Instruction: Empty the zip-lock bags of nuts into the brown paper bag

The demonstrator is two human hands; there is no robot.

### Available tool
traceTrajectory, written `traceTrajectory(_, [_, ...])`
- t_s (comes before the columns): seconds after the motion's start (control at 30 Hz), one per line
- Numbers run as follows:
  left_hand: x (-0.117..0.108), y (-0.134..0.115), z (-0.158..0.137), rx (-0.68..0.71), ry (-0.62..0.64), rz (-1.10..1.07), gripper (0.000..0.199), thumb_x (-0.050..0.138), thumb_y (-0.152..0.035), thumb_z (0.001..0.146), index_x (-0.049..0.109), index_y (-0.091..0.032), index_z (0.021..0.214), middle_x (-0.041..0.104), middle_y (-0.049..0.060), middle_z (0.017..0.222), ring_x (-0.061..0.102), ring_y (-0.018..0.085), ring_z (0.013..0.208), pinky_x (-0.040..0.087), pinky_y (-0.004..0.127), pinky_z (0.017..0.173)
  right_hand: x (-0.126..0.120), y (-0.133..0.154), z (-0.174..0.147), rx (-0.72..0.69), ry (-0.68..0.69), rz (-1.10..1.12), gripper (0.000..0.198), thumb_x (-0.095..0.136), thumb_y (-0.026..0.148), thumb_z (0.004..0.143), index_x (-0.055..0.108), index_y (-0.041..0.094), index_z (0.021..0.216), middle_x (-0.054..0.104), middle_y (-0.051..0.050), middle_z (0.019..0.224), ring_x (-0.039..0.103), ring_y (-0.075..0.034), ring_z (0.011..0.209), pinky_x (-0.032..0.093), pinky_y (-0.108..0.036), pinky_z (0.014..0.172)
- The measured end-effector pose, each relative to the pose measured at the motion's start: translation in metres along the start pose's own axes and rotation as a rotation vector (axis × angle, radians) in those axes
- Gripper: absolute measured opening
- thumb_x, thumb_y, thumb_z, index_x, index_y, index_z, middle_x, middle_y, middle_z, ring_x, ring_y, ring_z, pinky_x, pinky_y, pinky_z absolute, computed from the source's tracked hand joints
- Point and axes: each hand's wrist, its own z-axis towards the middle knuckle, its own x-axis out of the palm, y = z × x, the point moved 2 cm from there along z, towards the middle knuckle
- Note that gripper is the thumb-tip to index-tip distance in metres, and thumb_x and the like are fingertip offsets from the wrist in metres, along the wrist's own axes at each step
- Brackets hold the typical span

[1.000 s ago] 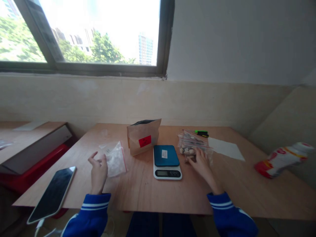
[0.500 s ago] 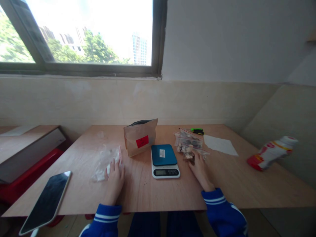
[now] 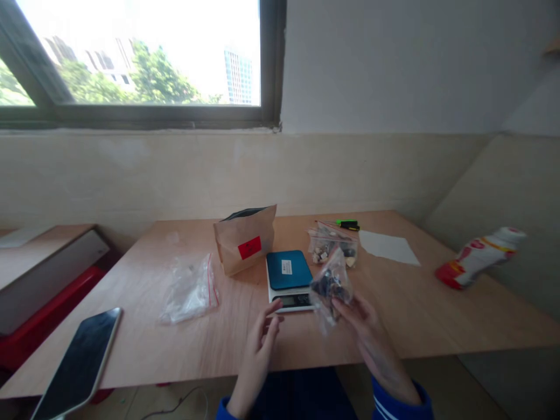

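Plastic bag (image 3: 331, 286) of dark pieces is in the right hand (image 3: 370, 324), its fingers clamped on the bag's near side — contents too blurred to name. The bag hides part of the display on the one scale (image 3: 301, 270). Left hand (image 3: 258, 347) has its fingers apart, near the scale's front edge. Beyond the right hand, bags of pale pieces (image 3: 332, 245) overlap — I cannot count them. Left of the left hand lies one phone (image 3: 81, 361), its lower end cut off; beyond that hand stands one paper pouch (image 3: 238, 256).
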Motion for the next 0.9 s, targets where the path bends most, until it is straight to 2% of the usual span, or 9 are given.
traceTrajectory(0.1, [0.000,-0.015,-0.003,0.041,-0.007,-0.090,0.047,0.042,-0.051,0.090,0.058,-0.023,0.124,0.060,0.010,0.127,0.060,0.022,0.105,0.046,0.036,0.091,0.023,0.008,-0.018,0.104,0.399,0.113,0.047,0.069,0.052,0.074,0.067,0.019,0.108,0.071,-0.010,0.100,0.065,-0.026,0.094,0.049,-0.042,0.089])
traceTrajectory(0.2, [-0.009,-0.028,-0.007,-0.008,0.003,-0.108,0.043,0.053,-0.052,0.085,0.066,-0.020,0.110,0.069,0.009,0.107,0.062,0.021,0.094,0.048,0.032,0.084,0.038,0.008,-0.025,0.140,0.576,0.109,0.048,0.069,0.050,0.076,0.065,0.020,0.113,0.069,-0.008,0.105,0.062,-0.025,0.102,0.046,-0.042,0.093])
traceTrajectory(0.27, [-0.014,-0.035,-0.010,-0.049,0.005,-0.104,0.036,0.064,-0.050,0.077,0.070,-0.019,0.094,0.071,0.007,0.092,0.063,0.020,0.086,0.049,0.028,0.078,0.046,0.003,-0.024,0.164,0.573,0.116,0.048,0.064,0.052,0.079,0.064,0.021,0.114,0.069,-0.008,0.104,0.063,-0.024,0.100,0.048,-0.041,0.090])
traceTrajectory(0.37, [-0.018,-0.041,-0.012,-0.069,-0.052,-0.078,0.034,0.069,-0.050,0.072,0.068,-0.016,0.076,0.065,0.003,0.069,0.058,0.015,0.065,0.046,0.024,0.062,0.055,-0.015,-0.013,0.161,0.444,0.084,0.051,0.057,0.057,0.081,0.061,0.020,0.115,0.070,-0.008,0.096,0.066,-0.022,0.086,0.052,-0.039,0.080])
traceTrajectory(0.5, [-0.015,-0.042,-0.009,-0.058,-0.149,-0.058,0.035,0.072,-0.049,0.067,0.063,-0.015,0.064,0.059,0.001,0.057,0.053,0.012,0.055,0.043,0.022,0.053,0.054,-0.040,0.004,-0.006,-0.008,-0.179,0.052,0.056,0.063,0.076,0.061,0.018,0.103,0.068,-0.010,0.090,0.065,-0.023,0.080,0.053,-0.040,0.076])
traceTrajectory(0.57, [-0.012,-0.041,-0.008,-0.036,-0.182,-0.072,0.034,0.072,-0.047,0.068,0.061,-0.016,0.062,0.061,0.001,0.057,0.055,0.013,0.055,0.044,0.023,0.054,0.055,-0.039,0.004,-0.073,-0.105,-0.221,0.048,0.052,0.059,0.080,0.060,0.018,0.102,0.067,-0.011,0.093,0.065,-0.023,0.082,0.052,-0.039,0.077])
traceTrajectory(0.6, [-0.011,-0.041,-0.008,-0.025,-0.194,-0.072,0.034,0.071,-0.047,0.068,0.061,-0.016,0.061,0.061,0.001,0.056,0.056,0.014,0.055,0.045,0.024,0.055,0.058,-0.035,0.001,-0.089,-0.070,-0.216,0.044,0.050,0.056,0.083,0.060,0.018,0.103,0.067,-0.011,0.094,0.065,-0.022,0.082,0.052,-0.038,0.077])
traceTrajectory(0.77, [-0.013,-0.045,-0.011,0.017,-0.288,-0.045,0.032,0.073,-0.044,0.068,0.060,-0.016,0.059,0.059,0.000,0.054,0.055,0.013,0.054,0.046,0.023,0.054,0.085,0.006,-0.027,-0.188,0.301,-0.250,0.022,0.049,0.037,0.090,0.061,0.019,0.095,0.065,-0.005,0.090,0.062,-0.017,0.083,0.050,-0.029,0.075])
traceTrajectory(0.9, [-0.018,-0.049,-0.013,0.052,-0.372,-0.003,0.032,0.074,-0.044,0.065,0.061,-0.017,0.057,0.060,0.000,0.056,0.057,0.015,0.057,0.048,0.025,0.057,0.098,0.013,-0.039,-0.216,0.352,-0.313,0.016,0.057,0.028,0.085,0.058,0.021,0.100,0.062,-0.004,0.097,0.060,-0.016,0.085,0.049,-0.029,0.076])
